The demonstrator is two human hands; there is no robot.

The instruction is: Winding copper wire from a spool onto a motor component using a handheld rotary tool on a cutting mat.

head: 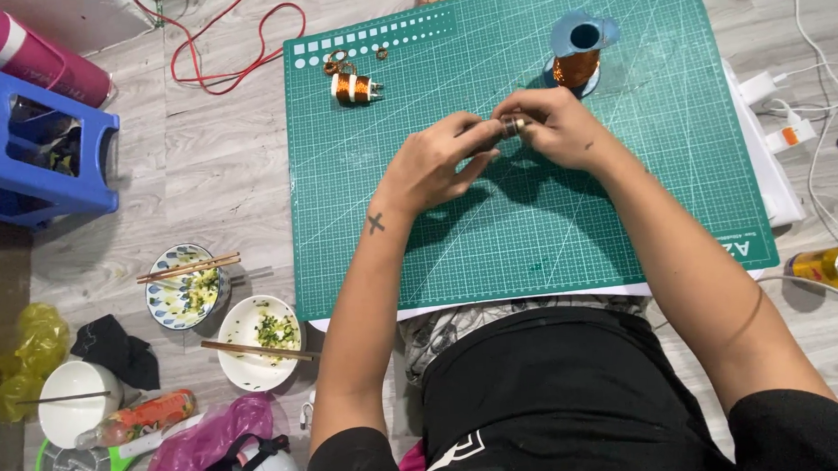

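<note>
Both hands met above the green cutting mat [530, 222], which lay on the floor in front of the seated person. The left hand [432, 163] and the right hand [553, 124] each had their fingertips pinched shut on a small dark cylindrical part [511, 125], held between them just off the mat's surface; how firm the grip was could not be told. Beyond the hands, near the mat's far edge, stood a blue spool of copper wire [577, 53], and to the left of it lay a small coil wound with copper wire [353, 87]. On the floor to the left of the mat sat two bowls with chopsticks [219, 307], well apart from the hands, and a blue plastic stool [35, 147].
</note>
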